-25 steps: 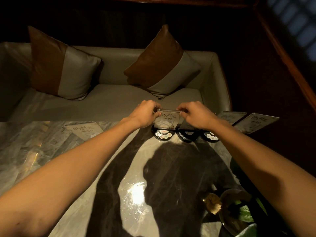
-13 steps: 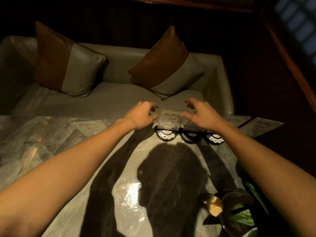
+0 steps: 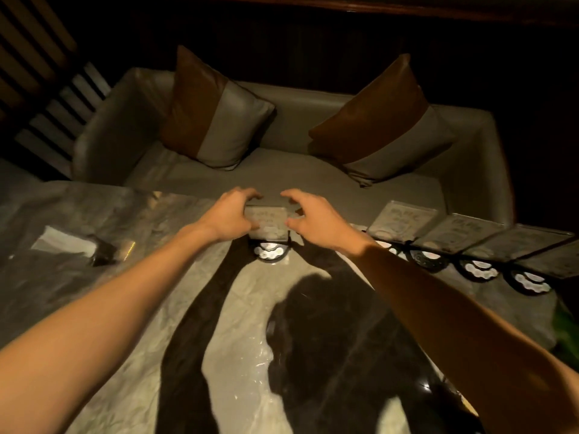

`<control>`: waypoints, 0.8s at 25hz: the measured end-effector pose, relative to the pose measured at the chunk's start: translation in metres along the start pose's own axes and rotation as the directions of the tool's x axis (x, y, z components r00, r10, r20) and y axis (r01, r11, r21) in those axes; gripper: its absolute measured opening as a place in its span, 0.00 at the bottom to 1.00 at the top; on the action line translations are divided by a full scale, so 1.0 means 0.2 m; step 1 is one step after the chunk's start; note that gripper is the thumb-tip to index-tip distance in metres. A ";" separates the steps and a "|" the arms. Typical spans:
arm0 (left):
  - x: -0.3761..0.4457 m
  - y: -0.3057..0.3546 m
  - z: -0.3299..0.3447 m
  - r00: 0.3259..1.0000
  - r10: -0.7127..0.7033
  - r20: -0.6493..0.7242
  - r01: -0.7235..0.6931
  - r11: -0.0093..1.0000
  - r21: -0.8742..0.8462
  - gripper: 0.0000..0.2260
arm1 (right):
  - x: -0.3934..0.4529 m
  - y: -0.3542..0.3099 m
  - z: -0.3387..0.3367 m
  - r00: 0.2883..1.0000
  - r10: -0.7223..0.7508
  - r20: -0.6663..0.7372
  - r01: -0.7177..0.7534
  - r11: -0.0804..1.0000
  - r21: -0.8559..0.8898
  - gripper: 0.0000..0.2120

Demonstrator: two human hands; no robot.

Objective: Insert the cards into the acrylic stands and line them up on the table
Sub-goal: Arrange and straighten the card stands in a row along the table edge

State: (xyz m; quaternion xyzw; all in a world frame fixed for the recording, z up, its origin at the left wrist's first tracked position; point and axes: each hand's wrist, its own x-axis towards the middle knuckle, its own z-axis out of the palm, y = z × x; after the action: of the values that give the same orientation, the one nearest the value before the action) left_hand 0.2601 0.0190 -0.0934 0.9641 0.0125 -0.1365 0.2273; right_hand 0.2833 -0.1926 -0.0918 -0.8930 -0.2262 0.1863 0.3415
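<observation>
A clear acrylic stand with a printed card stands upright on a round black base near the far edge of the marble table. My left hand is at its left side and my right hand at its right side. Both have fingers curled and apart, with the thumbs close to the stand's edges. To the right, several more carded stands lean in a row along the table edge, each on a black base.
On the table at the left lies a flat card or stand with a dark base. Behind the table is a grey sofa with two brown-and-grey cushions. Green leaves show at the right edge.
Both hands have come off the stand's top corners and opened beside it. The view has swung, and more of the row of stands shows at the right.
</observation>
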 end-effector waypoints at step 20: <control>0.35 0.50 0.27 0.967 0.243 -0.081 -0.251 0.962 -0.106 0.07 | -0.13 0.43 -0.47 0.973 0.153 -0.174 -0.198 0.938 -0.283 0.08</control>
State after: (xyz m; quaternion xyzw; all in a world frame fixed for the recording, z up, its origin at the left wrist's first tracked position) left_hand 0.3220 -0.0976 -0.1153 0.9475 -0.0925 -0.0738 0.2972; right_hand 0.3313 -0.3132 -0.0810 -0.9624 -0.1449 0.1123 0.2006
